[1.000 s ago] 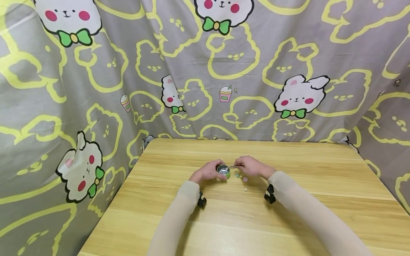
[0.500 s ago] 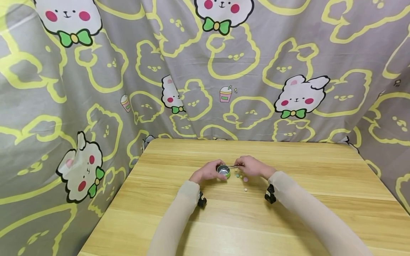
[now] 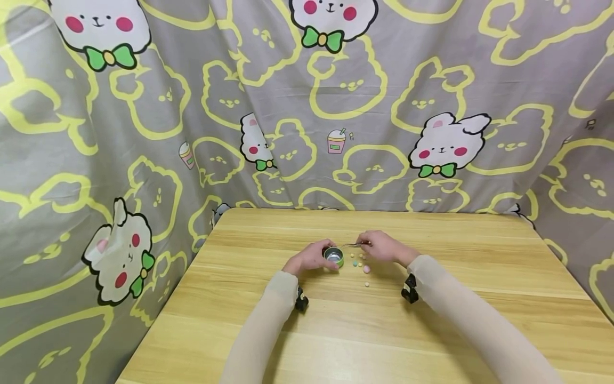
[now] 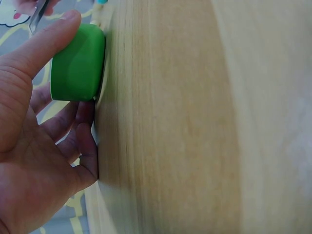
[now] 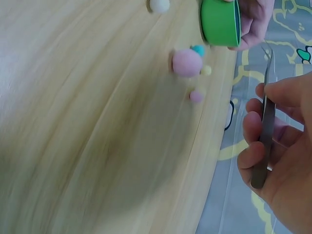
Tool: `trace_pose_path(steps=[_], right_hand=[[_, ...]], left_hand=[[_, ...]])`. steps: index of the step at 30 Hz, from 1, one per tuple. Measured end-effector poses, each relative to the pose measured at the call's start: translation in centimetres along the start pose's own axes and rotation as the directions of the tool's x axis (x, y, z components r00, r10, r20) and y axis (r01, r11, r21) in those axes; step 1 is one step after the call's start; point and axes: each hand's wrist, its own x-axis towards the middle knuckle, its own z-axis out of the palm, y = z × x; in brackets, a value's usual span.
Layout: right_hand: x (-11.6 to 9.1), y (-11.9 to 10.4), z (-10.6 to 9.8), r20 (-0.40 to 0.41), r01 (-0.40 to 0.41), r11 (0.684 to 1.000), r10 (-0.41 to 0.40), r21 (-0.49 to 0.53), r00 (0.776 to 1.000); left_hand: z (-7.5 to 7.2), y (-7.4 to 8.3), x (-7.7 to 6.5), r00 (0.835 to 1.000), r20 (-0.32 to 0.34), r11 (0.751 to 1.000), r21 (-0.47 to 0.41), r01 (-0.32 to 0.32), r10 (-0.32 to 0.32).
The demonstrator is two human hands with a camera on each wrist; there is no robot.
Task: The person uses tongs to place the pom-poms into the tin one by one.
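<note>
My left hand holds a small round green tin on the table, thumb on the near side and fingers round the far side. The tin's silvery inside faces up in the head view. To its right, my right hand pinches metal tweezers between thumb and fingers. Their bent tips point toward the tin's rim, with nothing visible between them. Below the tweezers lie several little balls: a larger pink ball, a teal ball, a yellow ball, a small purple-pink ball and a white ball.
The wooden table stretches out round both hands. Behind it and at both sides hangs a grey curtain with cartoon figures. A black wrist device sits on the right wrist, and another on the left.
My right hand has risen slightly and shifted right, drawing the tweezers' tips out from over the tin to beside its rim. My left hand keeps its hold on the tin.
</note>
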Motion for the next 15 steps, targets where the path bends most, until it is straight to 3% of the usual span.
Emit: trace_pose_path(steps=[15], right_hand=[[-1.5, 2.2, -1.2, -0.028, -0.092, 0.996, 0.092, 0.02, 0.995]], left_hand=[[0.1, -0.2, 0.1, 1.0, 0.01, 1.0, -0.012, 0.008, -0.008]])
